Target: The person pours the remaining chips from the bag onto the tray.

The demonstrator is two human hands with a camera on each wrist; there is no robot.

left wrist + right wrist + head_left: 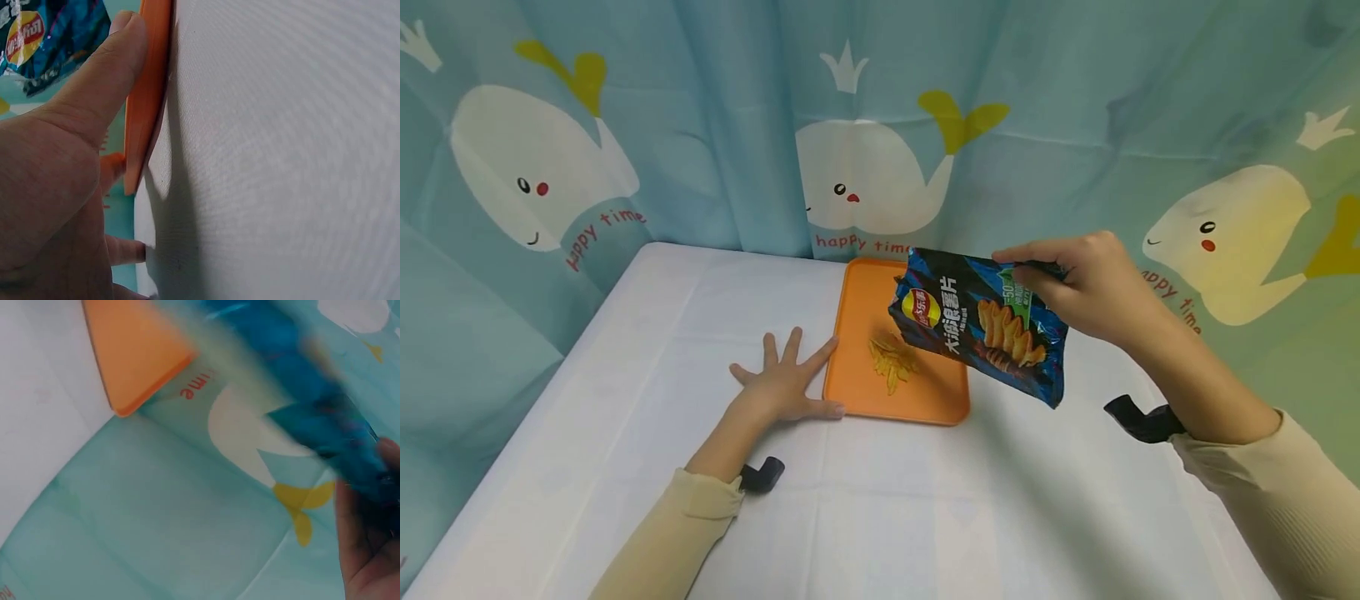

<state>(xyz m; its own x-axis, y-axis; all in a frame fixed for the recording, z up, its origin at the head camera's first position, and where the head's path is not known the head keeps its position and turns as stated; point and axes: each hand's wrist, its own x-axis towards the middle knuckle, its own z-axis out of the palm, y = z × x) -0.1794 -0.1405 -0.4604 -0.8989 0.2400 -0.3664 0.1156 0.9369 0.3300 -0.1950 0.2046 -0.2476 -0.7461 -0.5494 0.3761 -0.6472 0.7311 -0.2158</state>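
My right hand (1086, 279) grips a blue and black bag of potato chips (970, 321) by one end, holding it tilted above an orange tray (932, 408). In the right wrist view the chip bag (300, 369) is blurred. A small heap of yellow chips (891, 362) lies on the tray beneath the bag's lower left end. My left hand (782, 383) is spread at the tray's left side, its thumb and index finger touching the edge. The left wrist view shows the thumb (106, 78) straight against the tray's side (147, 94).
A white cloth (880, 508) covers the table. Behind it hangs a light blue curtain (722, 125) printed with whales, close to the tray's far edge. Black straps (763, 475) sit at both wrists.
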